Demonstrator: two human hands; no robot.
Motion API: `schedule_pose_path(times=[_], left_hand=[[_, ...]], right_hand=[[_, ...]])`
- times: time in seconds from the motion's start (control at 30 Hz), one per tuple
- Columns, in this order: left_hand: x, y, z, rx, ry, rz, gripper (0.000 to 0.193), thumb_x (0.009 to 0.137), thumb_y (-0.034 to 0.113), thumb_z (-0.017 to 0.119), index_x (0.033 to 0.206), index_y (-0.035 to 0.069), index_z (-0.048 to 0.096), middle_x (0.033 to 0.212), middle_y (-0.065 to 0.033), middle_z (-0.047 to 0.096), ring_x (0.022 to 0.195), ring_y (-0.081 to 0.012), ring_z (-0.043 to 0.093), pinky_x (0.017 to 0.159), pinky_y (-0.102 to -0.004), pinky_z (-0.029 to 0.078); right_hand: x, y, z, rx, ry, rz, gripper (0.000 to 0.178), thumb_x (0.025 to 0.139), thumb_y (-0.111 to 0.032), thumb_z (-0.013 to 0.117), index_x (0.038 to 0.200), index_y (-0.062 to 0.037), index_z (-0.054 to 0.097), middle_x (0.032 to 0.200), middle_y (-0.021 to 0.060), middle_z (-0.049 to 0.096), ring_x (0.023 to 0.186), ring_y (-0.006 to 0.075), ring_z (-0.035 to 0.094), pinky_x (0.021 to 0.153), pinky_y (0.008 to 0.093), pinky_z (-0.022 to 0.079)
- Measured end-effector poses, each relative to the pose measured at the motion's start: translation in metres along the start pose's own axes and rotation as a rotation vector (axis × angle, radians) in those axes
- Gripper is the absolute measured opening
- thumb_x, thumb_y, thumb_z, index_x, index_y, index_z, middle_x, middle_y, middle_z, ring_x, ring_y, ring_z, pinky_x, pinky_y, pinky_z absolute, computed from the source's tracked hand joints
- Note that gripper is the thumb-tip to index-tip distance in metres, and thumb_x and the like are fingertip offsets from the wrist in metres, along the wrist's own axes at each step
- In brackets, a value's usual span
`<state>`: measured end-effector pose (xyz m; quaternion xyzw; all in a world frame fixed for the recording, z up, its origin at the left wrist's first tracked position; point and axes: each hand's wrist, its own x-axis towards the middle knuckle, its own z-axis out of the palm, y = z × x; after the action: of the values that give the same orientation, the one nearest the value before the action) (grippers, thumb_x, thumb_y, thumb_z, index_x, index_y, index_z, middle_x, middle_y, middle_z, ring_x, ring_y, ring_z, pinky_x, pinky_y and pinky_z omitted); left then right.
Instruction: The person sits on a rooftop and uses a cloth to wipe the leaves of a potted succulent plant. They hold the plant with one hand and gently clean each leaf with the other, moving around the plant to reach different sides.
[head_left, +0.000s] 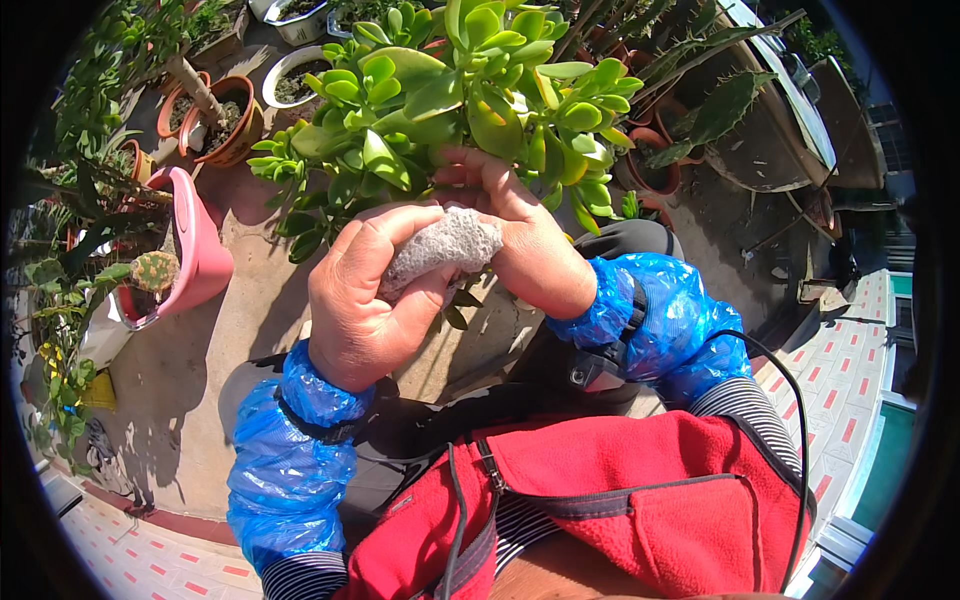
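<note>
My left hand point(365, 290) is closed around a rough, grey-white lump point(445, 245), perhaps a wadded cloth; its exact kind cannot be made out. Just beyond it spreads a succulent plant point(440, 100) with thick, glossy green leaves. My right hand point(525, 225) reaches in among the lower leaves, its fingers curled and its thumb side against the lump's right end. Leaves and the hand itself hide what those fingers grip. Blue plastic sleeve covers point(290, 460) wrap both forearms.
A pink pot point(205, 255) with a small cactus stands at the left. Orange pots point(235, 125) and a white pot point(275, 85) are farther back. Spiny cactus pads point(725, 115) lean in at the upper right, and concrete floor point(160, 370) lies at the left.
</note>
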<state>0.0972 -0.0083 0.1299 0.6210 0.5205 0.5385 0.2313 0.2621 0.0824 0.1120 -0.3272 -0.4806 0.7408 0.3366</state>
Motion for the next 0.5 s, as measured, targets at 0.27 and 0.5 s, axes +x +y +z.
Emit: schedule_pose_path(times=[0.27,0.5], left_hand=[[0.025,-0.014,0.021,-0.132,0.041,-0.155,0.034,0.090,0.009,0.076,0.122,0.002,0.072,0.105,-0.0180,0.075,0.095,-0.0290,0.075,0.086,-0.0374,0.058],[0.045,-0.026,0.017,0.540,0.133,0.051,0.042,0.089,0.005,0.073,0.131,0.006,0.066,0.113,-0.0157,0.075,0.101,-0.0320,0.074,0.088,-0.0403,0.058]], right_hand=[[0.003,0.005,0.005,0.068,0.028,-0.231,0.057,0.105,-0.001,0.054,0.160,-0.0050,0.039,0.143,0.0093,0.057,0.125,0.0180,0.059,0.109,0.0323,0.047],[0.004,0.016,0.004,-0.218,0.053,-0.242,0.076,0.098,0.003,0.058,0.165,-0.0053,0.026,0.147,0.0143,0.051,0.127,0.0222,0.058,0.107,0.0356,0.050]])
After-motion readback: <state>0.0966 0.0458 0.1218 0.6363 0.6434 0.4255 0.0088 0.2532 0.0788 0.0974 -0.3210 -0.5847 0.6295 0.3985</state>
